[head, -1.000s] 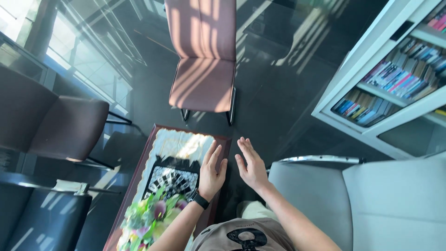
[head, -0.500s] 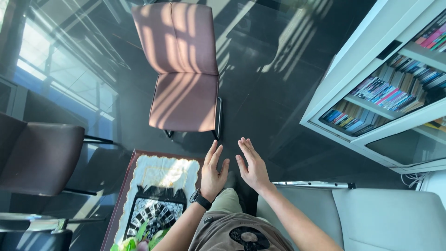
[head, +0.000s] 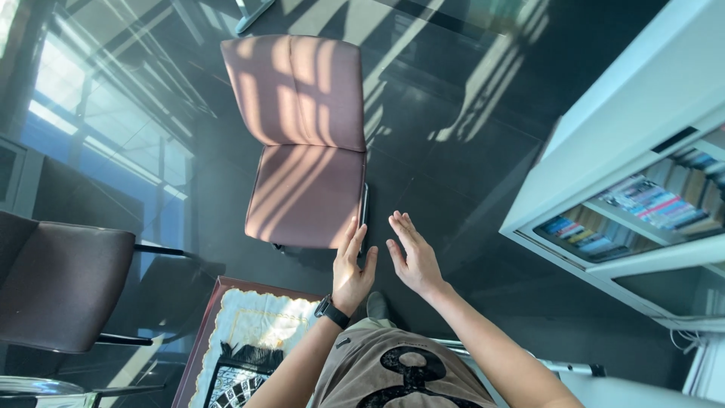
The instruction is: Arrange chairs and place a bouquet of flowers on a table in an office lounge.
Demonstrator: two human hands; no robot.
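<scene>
My left hand [head: 351, 268] and my right hand [head: 411, 257] are raised in front of me, palms facing each other a small gap apart, fingers straight and spread. Both hold nothing. A black watch [head: 331, 310] sits on my left wrist. Beyond the fingertips stands a brown padded chair [head: 306, 151] on the dark glossy floor [head: 453, 151]. Below my arms I see my brown shirt [head: 393, 370] with a dark print.
A low wooden table [head: 198, 347] with a white and black patterned cloth [head: 253, 332] lies at the lower left. A dark brown chair [head: 60, 279] stands at the left. A white glass-door bookcase [head: 627, 189] full of books stands at the right.
The view has moved forward and up: the table and flowers slid down out of the frame, the grey sofa dropped away, the brown chair came closer. My hands kept the same pose.
</scene>
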